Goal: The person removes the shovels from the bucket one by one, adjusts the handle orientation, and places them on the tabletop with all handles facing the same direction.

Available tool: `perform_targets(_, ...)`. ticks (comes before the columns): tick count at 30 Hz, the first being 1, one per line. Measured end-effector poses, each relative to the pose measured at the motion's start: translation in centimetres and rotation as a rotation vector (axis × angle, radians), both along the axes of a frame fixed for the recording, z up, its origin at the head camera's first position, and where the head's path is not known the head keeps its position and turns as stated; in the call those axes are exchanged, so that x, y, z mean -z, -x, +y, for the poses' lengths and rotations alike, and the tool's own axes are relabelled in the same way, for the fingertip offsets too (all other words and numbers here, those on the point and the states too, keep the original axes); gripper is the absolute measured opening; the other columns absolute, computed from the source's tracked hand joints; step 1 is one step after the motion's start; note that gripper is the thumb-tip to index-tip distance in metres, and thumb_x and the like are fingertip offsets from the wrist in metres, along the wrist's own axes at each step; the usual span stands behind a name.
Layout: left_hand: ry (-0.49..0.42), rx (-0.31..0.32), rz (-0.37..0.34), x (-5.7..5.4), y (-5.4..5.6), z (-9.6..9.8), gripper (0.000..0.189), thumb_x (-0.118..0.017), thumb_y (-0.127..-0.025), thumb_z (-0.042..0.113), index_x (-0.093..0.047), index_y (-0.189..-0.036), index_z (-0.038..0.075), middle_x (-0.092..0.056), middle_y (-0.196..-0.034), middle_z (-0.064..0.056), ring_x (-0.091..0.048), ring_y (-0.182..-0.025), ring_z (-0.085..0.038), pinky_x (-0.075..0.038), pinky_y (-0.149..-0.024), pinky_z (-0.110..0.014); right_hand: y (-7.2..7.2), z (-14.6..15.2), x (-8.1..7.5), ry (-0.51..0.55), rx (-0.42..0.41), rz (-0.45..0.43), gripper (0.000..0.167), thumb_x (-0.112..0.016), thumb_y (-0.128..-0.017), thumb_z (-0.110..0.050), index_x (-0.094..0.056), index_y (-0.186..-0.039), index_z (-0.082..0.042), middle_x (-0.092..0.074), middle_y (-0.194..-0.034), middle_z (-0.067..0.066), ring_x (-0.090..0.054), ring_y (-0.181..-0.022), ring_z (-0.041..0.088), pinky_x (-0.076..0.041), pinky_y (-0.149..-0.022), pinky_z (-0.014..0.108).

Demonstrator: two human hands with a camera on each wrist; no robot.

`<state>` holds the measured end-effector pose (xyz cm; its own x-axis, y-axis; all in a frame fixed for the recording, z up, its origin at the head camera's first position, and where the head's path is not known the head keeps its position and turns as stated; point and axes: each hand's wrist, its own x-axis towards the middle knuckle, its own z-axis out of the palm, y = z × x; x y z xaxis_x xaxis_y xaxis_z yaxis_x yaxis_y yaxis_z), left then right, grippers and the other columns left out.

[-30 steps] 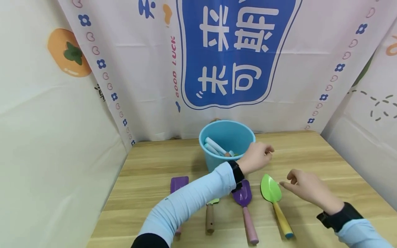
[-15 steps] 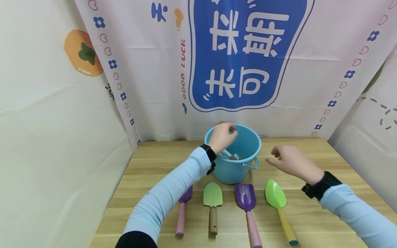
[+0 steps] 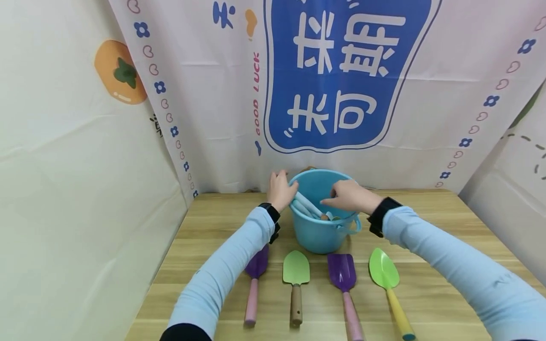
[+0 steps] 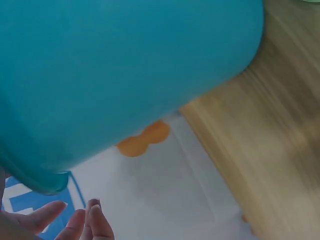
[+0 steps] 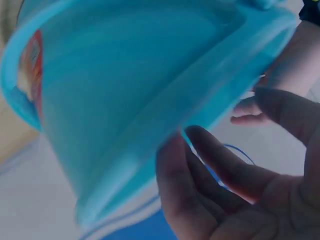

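Pale blue sleeves (image 3: 465, 267) — wrinkled, black wrist straps (image 3: 384, 215)

The head view is bright and evenly lit, with soft light across the pale cloth backdrop (image 3: 222, 109) and the wooden counter (image 3: 213, 222). Only faint, diffuse shadows gather near the base of the blue bucket (image 3: 320, 234), and small highlights shine on the purple scoop (image 3: 342, 272) and the bright green trowel (image 3: 384, 267). Fine detail is slightly soft. Both wrist views are dimmer, with a cool blue cast. In the left one, the left hand (image 4: 72, 227) is shadowy and the wood grain blurred; in the right, the right hand (image 5: 250, 187) looks dark against paler cloth, the bucket's rim smeared.
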<state>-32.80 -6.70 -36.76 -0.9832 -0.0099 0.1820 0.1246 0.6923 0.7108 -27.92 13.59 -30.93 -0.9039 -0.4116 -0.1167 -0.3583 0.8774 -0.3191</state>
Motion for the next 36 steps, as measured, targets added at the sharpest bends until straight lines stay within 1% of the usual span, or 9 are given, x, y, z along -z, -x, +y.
perform_targets(2, -0.007, -0.003, -0.008, 0.5, 0.0, 0.0, 0.050, -0.061, -0.105, 0.020, -0.053, -0.149, -0.001, -0.053, -0.145, -0.027, -0.055, -0.130, -0.039, -0.049, -0.111, -0.050, 1.0, -0.8, 0.4, -0.035, 0.012, -0.093, 0.048, -0.062, -0.105, -0.043, -0.060, -0.072, -0.009, -0.048, -0.060, -0.003, -0.049, -0.056, 0.011, -0.042, -0.057, 0.022)
perform_targets(6, -0.022, 0.006, 0.006, 1.1, 0.0, 0.0, 0.043, -0.059, -0.104, 0.014, -0.058, -0.144, -0.001, -0.058, -0.139, -0.026, -0.057, -0.125, -0.038, -0.051, -0.108, -0.050, 2.2, -2.0, 1.3, -0.090, 0.065, -0.254, 0.055, -0.053, -0.107, -0.055, -0.064, -0.084, -0.007, -0.057, -0.066, 0.001, -0.062, -0.060, 0.014, -0.054, -0.065, 0.029)
perform_targets(9, -0.034, 0.031, 0.023, 1.3, 0.0, 0.2, 0.037, -0.057, -0.104, 0.010, -0.062, -0.139, -0.002, -0.064, -0.133, -0.025, -0.061, -0.121, -0.037, -0.052, -0.105, -0.049, 2.7, -2.5, 2.0, -0.122, 0.080, -0.327, 0.055, -0.054, -0.106, -0.057, -0.064, -0.087, -0.006, -0.061, -0.072, 0.003, -0.065, -0.065, 0.015, -0.058, -0.072, 0.032)
perform_targets(16, -0.064, 0.041, 0.029, 1.4, 0.1, 0.5, 0.032, -0.056, -0.104, 0.006, -0.065, -0.134, -0.003, -0.068, -0.129, -0.023, -0.065, -0.117, -0.036, -0.055, -0.103, -0.048, 3.4, -2.0, 2.2, -0.145, 0.025, -0.474, 0.037, -0.061, -0.100, -0.035, -0.053, -0.070, -0.016, -0.056, -0.067, -0.002, -0.054, -0.064, 0.013, -0.045, -0.061, 0.023)
perform_targets(21, -0.055, 0.047, 0.033, 1.5, 0.4, 0.7, 0.033, -0.056, -0.104, 0.005, -0.065, -0.134, -0.004, -0.068, -0.129, -0.023, -0.065, -0.119, -0.035, -0.055, -0.104, -0.048, 4.0, -0.8, 1.3, -0.151, 0.039, -0.623, 0.038, -0.062, -0.094, -0.024, -0.048, -0.059, -0.021, -0.046, -0.060, -0.007, -0.043, -0.056, 0.007, -0.038, -0.057, 0.021)
perform_targets(26, -0.069, 0.054, 0.031, 1.6, 0.4, 0.7, 0.033, -0.056, -0.105, 0.005, -0.064, -0.136, -0.005, -0.068, -0.130, -0.024, -0.065, -0.119, -0.036, -0.055, -0.104, -0.048, 4.3, -0.6, 1.0, -0.229, 0.037, -0.632, 0.032, -0.063, -0.095, -0.019, -0.049, -0.065, -0.019, -0.044, -0.057, -0.008, -0.042, -0.051, 0.006, -0.037, -0.054, 0.019)
perform_targets(28, -0.075, 0.059, 0.025, 1.6, 0.5, 0.6, 0.034, -0.056, -0.105, 0.005, -0.063, -0.136, -0.005, -0.067, -0.131, -0.024, -0.065, -0.119, -0.036, -0.055, -0.105, -0.048, 4.2, -0.8, 1.0, -0.282, 0.025, -0.579, 0.023, -0.059, -0.097, -0.016, -0.053, -0.075, -0.015, -0.045, -0.061, -0.006, -0.043, -0.053, 0.008, -0.037, -0.056, 0.021)
perform_targets(31, -0.075, 0.064, 0.018, 1.7, 0.6, 0.6, 0.034, -0.055, -0.105, 0.005, -0.062, -0.137, -0.005, -0.067, -0.132, -0.024, -0.064, -0.119, -0.036, -0.055, -0.105, -0.048, 4.2, -1.0, 1.3, -0.348, 0.007, -0.480, 0.022, -0.053, -0.101, -0.009, -0.050, -0.079, -0.013, -0.045, -0.068, -0.002, -0.045, -0.057, 0.011, -0.038, -0.058, 0.022)
perform_targets(36, -0.069, 0.059, 0.015, 1.8, 0.8, 0.4, 0.034, -0.055, -0.106, 0.005, -0.062, -0.137, -0.005, -0.067, -0.131, -0.024, -0.064, -0.119, -0.036, -0.056, -0.105, -0.048, 4.5, -0.8, 1.6, -0.309, 0.012, -0.373, 0.035, -0.048, -0.098, -0.001, -0.041, -0.067, -0.016, -0.039, -0.067, -0.002, -0.043, -0.059, 0.012, -0.039, -0.059, 0.023)
